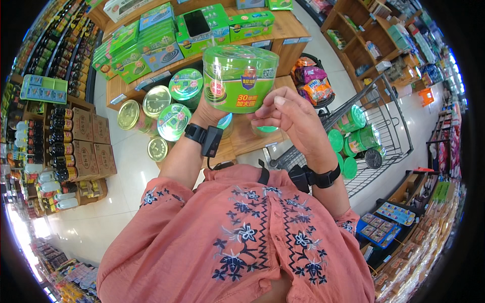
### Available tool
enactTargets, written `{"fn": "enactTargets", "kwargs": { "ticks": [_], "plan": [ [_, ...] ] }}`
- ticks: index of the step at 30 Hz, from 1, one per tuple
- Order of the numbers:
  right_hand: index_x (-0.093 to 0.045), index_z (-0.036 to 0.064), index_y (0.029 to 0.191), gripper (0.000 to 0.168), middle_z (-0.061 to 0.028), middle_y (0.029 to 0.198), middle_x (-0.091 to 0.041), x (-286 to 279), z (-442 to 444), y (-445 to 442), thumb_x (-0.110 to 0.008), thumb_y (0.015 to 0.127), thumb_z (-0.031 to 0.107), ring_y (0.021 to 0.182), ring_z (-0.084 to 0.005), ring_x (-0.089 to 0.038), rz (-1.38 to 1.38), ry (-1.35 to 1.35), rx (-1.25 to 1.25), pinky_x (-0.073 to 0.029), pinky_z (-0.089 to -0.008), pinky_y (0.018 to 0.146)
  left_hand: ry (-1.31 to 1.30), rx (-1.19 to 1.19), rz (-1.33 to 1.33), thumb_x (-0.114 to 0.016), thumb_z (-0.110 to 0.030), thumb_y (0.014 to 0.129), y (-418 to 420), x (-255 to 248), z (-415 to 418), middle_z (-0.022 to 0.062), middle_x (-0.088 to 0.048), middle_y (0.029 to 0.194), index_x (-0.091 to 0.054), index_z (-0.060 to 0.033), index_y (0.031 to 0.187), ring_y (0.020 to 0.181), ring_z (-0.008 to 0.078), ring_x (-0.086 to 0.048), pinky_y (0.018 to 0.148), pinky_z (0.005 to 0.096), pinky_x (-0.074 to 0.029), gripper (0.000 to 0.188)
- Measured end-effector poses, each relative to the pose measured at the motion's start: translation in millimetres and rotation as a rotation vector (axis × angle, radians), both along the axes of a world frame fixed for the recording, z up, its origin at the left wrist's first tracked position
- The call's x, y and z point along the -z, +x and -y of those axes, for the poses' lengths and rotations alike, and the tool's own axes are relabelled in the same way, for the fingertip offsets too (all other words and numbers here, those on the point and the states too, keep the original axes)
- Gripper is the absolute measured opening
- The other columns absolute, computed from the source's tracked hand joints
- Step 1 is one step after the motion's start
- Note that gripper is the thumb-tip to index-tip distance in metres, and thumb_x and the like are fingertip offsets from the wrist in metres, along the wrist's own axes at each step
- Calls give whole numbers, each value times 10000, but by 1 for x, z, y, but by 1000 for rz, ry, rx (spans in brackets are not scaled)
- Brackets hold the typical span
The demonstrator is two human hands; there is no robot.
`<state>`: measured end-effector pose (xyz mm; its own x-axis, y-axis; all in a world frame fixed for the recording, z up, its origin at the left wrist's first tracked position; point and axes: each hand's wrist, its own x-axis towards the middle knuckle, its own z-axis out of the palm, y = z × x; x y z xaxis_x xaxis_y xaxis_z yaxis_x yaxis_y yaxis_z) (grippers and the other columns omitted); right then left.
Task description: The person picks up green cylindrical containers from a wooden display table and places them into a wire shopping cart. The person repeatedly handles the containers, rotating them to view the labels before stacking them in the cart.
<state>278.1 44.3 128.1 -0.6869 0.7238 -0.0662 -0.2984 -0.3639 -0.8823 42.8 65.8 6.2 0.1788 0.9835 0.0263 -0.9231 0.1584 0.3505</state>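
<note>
A clear plastic tub of mosquito coils (240, 80), with a green printed wrap, is held up before me. My left hand (212, 111) grips it from the left and below, its fingers mostly hidden behind the tub. Close by the lower right edge is my right hand (293, 113), fingers bent and thumb raised; whether it grips the tub cannot be told. Below and left of the tub stand similar green-lidded tubs (174, 122) and gold-lidded cans (129, 114). Green mosquito coil boxes (132, 62) are stacked on the wooden display shelf (290, 28) beyond.
To my right stands a metal shopping cart (392, 163) holding several green-lidded tubs (362, 139). A black basket of bright packets (312, 81) sits past the display. Cardboard cartons (91, 142) and dark bottles (62, 136) are at left. A black phone-shaped rectangle (194, 22) shows on one green box.
</note>
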Motion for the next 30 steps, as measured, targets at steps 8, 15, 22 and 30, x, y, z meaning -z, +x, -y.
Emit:
{"fn": "enactTargets", "kwargs": {
  "ticks": [8, 15, 22, 30],
  "plan": [
    [-533, 1, 1140, 365, -136, 999, -638, 1, -2, -1, -497, 1056, 355, 1006, -265, -687, 126, -56, -13, -582, -386, 850, -32, -21, 0, -398, -347, 1083, -5, -1, 4, 183, -549, 1429, -464, -20, 1439, 1271, 317, -572, 1079, 482, -487, 488],
    [-529, -12, 1214, 562, -193, 1081, -652, 29, -12, 0, -385, 1069, 512, 1038, -338, -681, 136, -158, 162, -586, -486, 902, -11, -251, -326, -438, -375, 1070, 0, -42, 16, 152, -612, 1349, -505, -30, 1405, 1224, 292, -603, 1045, 411, -505, 486],
    [-403, 60, 1487, 623, -192, 1397, -517, 36, -32, 4, -388, 1060, 514, 1250, -342, -570, 40, -272, 250, -491, -526, 1050, 164, -332, -771, -429, -415, 1075, 20, -59, 20, 98, -477, 1438, -395, -38, 1467, 1319, 192, -470, 1125, 347, -369, 545],
    [-405, 63, 1495, 605, -149, 1483, -493, 59, -44, 18, -434, 1048, 469, 1331, -312, -514, -148, -264, 189, -423, -524, 1111, 134, -259, -859, -535, -370, 1045, 29, -64, 35, 79, -475, 1414, -400, -59, 1472, 1304, 166, -460, 1106, 333, -369, 546]
  ]
}}
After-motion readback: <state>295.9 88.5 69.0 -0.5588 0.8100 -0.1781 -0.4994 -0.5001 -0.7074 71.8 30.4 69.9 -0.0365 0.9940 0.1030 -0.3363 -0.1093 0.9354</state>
